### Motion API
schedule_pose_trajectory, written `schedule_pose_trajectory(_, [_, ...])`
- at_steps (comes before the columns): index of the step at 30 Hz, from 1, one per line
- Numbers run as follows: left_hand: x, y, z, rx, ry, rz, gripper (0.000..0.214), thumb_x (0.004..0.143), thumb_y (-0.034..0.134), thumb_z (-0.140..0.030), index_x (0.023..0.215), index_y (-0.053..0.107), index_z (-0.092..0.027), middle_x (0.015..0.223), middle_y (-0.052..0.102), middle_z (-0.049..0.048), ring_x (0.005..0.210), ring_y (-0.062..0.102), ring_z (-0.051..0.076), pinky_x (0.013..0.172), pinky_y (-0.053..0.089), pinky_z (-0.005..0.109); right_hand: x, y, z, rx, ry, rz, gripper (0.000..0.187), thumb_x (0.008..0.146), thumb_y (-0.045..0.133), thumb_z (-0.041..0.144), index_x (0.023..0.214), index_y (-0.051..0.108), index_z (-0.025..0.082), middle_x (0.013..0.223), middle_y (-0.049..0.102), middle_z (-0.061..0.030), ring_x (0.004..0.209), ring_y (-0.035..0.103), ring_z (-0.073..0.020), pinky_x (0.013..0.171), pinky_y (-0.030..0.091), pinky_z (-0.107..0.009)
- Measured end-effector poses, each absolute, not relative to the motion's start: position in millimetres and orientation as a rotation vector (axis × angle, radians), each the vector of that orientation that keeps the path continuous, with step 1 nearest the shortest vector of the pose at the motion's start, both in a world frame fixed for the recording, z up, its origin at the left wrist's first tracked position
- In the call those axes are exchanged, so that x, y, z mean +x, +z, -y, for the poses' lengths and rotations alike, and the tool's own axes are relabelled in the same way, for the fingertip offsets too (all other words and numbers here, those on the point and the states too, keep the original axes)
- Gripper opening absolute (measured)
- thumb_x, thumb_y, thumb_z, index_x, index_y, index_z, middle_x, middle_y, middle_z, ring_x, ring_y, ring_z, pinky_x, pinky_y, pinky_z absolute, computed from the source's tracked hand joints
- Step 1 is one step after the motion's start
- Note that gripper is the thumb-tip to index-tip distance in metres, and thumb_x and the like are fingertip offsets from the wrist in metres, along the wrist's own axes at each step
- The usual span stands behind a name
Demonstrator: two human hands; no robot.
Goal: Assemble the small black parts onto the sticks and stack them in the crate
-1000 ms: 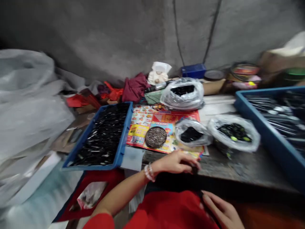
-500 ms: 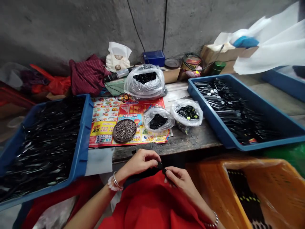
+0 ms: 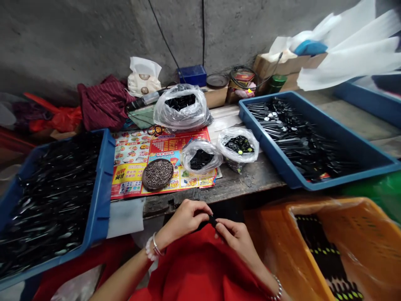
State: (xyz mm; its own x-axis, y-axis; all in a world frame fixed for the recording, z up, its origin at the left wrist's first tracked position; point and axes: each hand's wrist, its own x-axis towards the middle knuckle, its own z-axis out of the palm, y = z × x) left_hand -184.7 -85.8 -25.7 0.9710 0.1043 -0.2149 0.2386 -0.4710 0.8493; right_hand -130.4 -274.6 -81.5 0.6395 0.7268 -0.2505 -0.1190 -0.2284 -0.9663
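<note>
Above my red-clad lap, my left hand (image 3: 191, 216) and my right hand (image 3: 233, 232) meet at a small black part (image 3: 213, 220). Both hands pinch it between thumb and fingertips; its exact kind is too small and dark to make out. Just beyond, on the bench, stand a round dish of small metal screws (image 3: 158, 174), a small plastic bag of black pieces (image 3: 201, 159) and another bag of black round pieces, some with yellow-green centres (image 3: 239, 146). A larger clear bag of black pieces (image 3: 181, 104) sits behind them.
Blue trays flank me, the left tray (image 3: 105, 167) and the right tray (image 3: 300, 182) both heaped with long black parts. An orange crate (image 3: 372, 234) with rows of black pieces stands low at right. A printed flyer (image 3: 128, 161) lies beneath the dish.
My hands have come closer together, so that both now touch the black part. The whole view has shifted slightly, with the bench things appearing further left.
</note>
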Motion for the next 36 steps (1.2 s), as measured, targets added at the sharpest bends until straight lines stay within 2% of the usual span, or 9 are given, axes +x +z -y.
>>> schedule_pose_trajectory(4, [-185, -26, 91, 2.109, -0.144, -0.188, 0.019, 0.078, 0.062, -0.009, 0.084, 0.077, -0.018, 0.079, 0.076, 0.0016, 0.068, 0.064, 0.014, 0.072, 0.045, 0.022, -132, -80, 274, -1.640, 0.824, 0.537, 0.045, 0.095, 0.050, 0.046, 0.069, 0.069, 0.014, 0.060, 0.062, -0.0034, 0.053, 0.045, -0.0136, 0.053, 0.031, -0.027])
schedule_pose_trajectory(7, [-185, -23, 92, 2.157, -0.135, -0.125, 0.020, 0.081, 0.061, -0.008, 0.088, 0.077, -0.017, 0.080, 0.075, 0.0022, 0.070, 0.065, 0.014, 0.074, 0.046, 0.023, -131, -80, 272, -1.563, 0.889, 0.428, 0.045, 0.090, 0.056, 0.053, 0.073, 0.069, 0.013, 0.059, 0.062, -0.0033, 0.050, 0.045, -0.0128, 0.050, 0.033, -0.025])
schedule_pose_trajectory(10, [-187, -24, 89, 2.214, -0.125, -0.011, 0.023, 0.084, 0.062, -0.011, 0.102, 0.074, -0.017, 0.089, 0.074, 0.0051, 0.080, 0.067, 0.017, 0.077, 0.048, 0.024, -127, -78, 268, -1.422, 0.984, 0.272, 0.051, 0.080, 0.065, 0.064, 0.079, 0.069, 0.013, 0.060, 0.064, -0.0038, 0.047, 0.048, -0.0129, 0.045, 0.036, -0.024])
schedule_pose_trajectory(13, [-188, -29, 85, 2.297, -0.101, 0.089, 0.029, 0.085, 0.065, -0.015, 0.114, 0.070, -0.016, 0.096, 0.073, 0.0082, 0.088, 0.066, 0.020, 0.079, 0.049, 0.026, -123, -76, 266, -1.331, 1.054, 0.223, 0.054, 0.074, 0.070, 0.067, 0.077, 0.067, 0.013, 0.062, 0.066, -0.0042, 0.046, 0.051, -0.0124, 0.044, 0.040, -0.023])
schedule_pose_trajectory(17, [-189, -34, 82, 2.293, -0.127, 0.087, 0.021, 0.085, 0.067, -0.018, 0.105, 0.073, -0.017, 0.086, 0.074, 0.0053, 0.076, 0.066, 0.017, 0.072, 0.048, 0.024, -118, -74, 267, -1.264, 1.122, 0.250, 0.052, 0.075, 0.072, 0.064, 0.081, 0.069, 0.012, 0.065, 0.068, -0.0046, 0.048, 0.052, -0.0113, 0.046, 0.043, -0.022])
schedule_pose_trajectory(21, [-188, -33, 81, 2.226, -0.131, 0.037, 0.020, 0.083, 0.069, -0.016, 0.102, 0.074, -0.017, 0.087, 0.076, 0.0043, 0.076, 0.068, 0.017, 0.073, 0.047, 0.023, -111, -75, 270, -1.265, 1.159, 0.349, 0.053, 0.079, 0.068, 0.065, 0.086, 0.070, 0.013, 0.072, 0.071, -0.0063, 0.053, 0.056, -0.0124, 0.052, 0.046, -0.023])
schedule_pose_trajectory(25, [-188, -31, 80, 2.189, -0.140, -0.014, 0.022, 0.080, 0.071, -0.014, 0.101, 0.076, -0.017, 0.088, 0.077, 0.0041, 0.075, 0.069, 0.017, 0.072, 0.047, 0.022, -105, -82, 273, -1.317, 1.283, 0.470, 0.059, 0.081, 0.059, 0.071, 0.079, 0.066, 0.013, 0.068, 0.070, -0.0064, 0.047, 0.054, -0.0117, 0.048, 0.042, -0.022])
schedule_pose_trajectory(29, [-188, -32, 80, 2.104, -0.212, 0.024, 0.016, 0.081, 0.071, -0.018, 0.096, 0.078, -0.018, 0.085, 0.078, 0.0030, 0.074, 0.069, 0.015, 0.072, 0.047, 0.020, -105, -86, 275, -1.360, 1.311, 0.540, 0.063, 0.080, 0.056, 0.075, 0.078, 0.066, 0.013, 0.057, 0.062, -0.0022, 0.042, 0.047, -0.0103, 0.043, 0.034, -0.021])
schedule_pose_trajectory(36, [-194, -36, 84, 2.054, -0.245, -0.006, 0.015, 0.082, 0.069, -0.020, 0.094, 0.079, -0.018, 0.084, 0.078, 0.0038, 0.072, 0.069, 0.016, 0.071, 0.048, 0.021, -109, -79, 273, -1.440, 1.230, 0.611, 0.057, 0.085, 0.052, 0.069, 0.073, 0.067, 0.015, 0.052, 0.056, 0.0014, 0.044, 0.039, -0.0105, 0.046, 0.029, -0.023])
